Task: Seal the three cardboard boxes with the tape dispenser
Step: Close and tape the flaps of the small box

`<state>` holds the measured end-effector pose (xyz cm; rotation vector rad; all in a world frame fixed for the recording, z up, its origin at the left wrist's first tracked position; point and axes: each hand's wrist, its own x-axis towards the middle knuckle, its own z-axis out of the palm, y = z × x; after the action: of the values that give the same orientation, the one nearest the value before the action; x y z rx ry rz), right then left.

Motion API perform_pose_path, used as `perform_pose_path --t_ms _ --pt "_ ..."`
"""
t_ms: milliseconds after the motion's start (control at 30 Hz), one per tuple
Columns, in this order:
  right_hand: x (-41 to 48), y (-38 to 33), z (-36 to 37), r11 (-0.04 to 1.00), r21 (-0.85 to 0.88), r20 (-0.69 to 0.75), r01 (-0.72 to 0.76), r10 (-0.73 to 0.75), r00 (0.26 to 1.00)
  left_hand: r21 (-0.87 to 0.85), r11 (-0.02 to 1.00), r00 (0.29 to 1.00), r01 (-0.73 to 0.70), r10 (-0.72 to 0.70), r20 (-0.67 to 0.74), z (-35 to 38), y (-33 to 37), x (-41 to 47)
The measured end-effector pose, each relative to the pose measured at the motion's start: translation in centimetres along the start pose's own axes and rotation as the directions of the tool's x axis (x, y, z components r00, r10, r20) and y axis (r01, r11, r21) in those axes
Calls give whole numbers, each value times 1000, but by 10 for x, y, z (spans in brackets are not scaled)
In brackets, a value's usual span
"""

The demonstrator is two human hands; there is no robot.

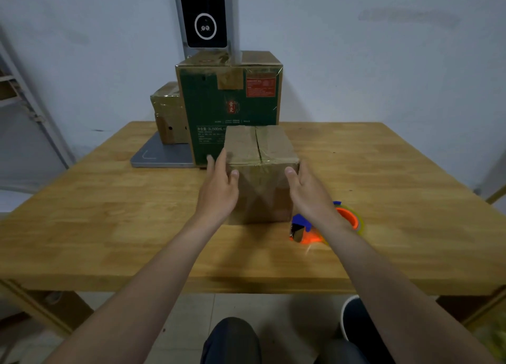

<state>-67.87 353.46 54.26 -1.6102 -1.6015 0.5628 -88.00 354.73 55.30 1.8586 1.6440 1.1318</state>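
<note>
straight-fingered and holding nothing, the left hand [219,191] and right hand [308,192] flank the small brown cardboard box [260,150], its top seam running away, the orange-and-blue plastic tape dispenser [299,222] lying under the right wrist, nearest that hand.

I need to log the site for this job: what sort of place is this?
Probably a small packing workroom: a wooden table before a bare white wall, a green printed box, a plain cardboard box, and an orange tape dispenser.
</note>
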Motion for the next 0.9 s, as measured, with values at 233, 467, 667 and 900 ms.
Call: perform_pose_path --t_ms 233,467,667,900 --pt "32 -31 -12 885 -287 76 366 -360 930 282 887 930 -366 357 85 -18 19 39" --pt "57 -22 -7 896 -171 154 409 -385 910 47 927 919 -371 360 158 -17 -6 57" --pt "63 -3 -11 858 -63 174 510 -493 852 -152 927 884 -343 373 280 -34 -22 64" --pt "61 10 -11 869 241 48 432 -455 889 -316 916 872 -248 354 340 -41 -40 67"
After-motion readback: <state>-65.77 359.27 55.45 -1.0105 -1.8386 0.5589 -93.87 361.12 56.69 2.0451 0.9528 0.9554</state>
